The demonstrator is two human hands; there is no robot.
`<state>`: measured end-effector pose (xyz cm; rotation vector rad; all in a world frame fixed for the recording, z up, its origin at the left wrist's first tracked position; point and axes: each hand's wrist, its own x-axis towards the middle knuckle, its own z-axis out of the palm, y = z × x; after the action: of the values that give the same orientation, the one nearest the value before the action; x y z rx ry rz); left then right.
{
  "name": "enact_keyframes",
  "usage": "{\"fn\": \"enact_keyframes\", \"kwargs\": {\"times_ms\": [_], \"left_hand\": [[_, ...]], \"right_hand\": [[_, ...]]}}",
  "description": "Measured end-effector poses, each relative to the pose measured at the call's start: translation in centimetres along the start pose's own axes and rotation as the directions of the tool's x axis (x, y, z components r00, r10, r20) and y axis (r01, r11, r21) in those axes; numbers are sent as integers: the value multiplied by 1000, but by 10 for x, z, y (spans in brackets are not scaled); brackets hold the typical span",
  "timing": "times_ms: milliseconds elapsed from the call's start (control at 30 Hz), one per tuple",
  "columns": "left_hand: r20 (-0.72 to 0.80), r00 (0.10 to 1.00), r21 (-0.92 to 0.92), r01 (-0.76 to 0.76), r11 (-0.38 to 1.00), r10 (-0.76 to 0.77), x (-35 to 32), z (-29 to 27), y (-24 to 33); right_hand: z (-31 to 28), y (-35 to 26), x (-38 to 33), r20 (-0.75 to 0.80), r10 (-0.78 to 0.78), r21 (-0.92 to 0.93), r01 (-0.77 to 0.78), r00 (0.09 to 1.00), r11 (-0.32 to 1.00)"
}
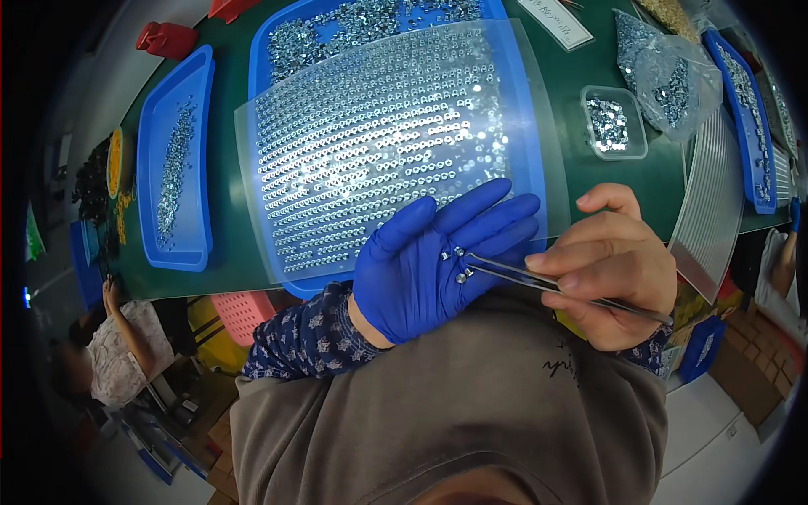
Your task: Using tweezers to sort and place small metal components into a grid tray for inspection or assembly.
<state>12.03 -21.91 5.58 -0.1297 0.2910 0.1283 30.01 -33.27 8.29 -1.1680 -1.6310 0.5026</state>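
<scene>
My left hand [412, 273], in a blue glove, lies palm up with its fingers stretched out. Several small shiny metal pieces [460, 278] rest on its palm. In my bare right hand [619, 265] is a pair of metal tweezers [581, 296], pinched between thumb and fingers. The tweezers' tips reach over the gloved palm, beside the metal pieces; whether they touch one I cannot tell. Just beyond my left hand lies a clear sheet [252, 168] with rows of small shiny metal pieces, set across a large blue tray [532, 109].
A narrower blue tray [150, 168] with metal pieces stands at the left. Right of the sheet are a clear plastic box [641, 126], a plastic bag [707, 88] of pieces and a ribbed sheet [714, 198]. Another person [126, 341] sits at the left.
</scene>
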Motion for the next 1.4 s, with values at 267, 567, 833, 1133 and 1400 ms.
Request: {"fn": "enact_keyframes", "kwargs": {"times_ms": [267, 567, 833, 1133, 1400], "left_hand": [[15, 1000, 61, -6, 998, 5, 1, 3, -1], [-50, 999, 191, 16, 982, -7, 1, 2, -2], [69, 996, 219, 44, 975, -60, -2, -2, -4], [64, 992, 229, 90, 969, -107, -1, -5, 0], [42, 988, 295, 129, 947, -148, 2, -3, -5]], "right_hand": [[5, -4, 7, -4, 14, -60, -14, 1000, 998], [-14, -5, -12, -286, 68, -112, -104, 956, 988], [-45, 34, -46, -577, 72, -572, -466, 813, 675], [-49, 40, -46, -627, 177, -527, -581, 758, 621], [-41, 7, -57, -603, 54, -330, -311, 796, 892]]}}
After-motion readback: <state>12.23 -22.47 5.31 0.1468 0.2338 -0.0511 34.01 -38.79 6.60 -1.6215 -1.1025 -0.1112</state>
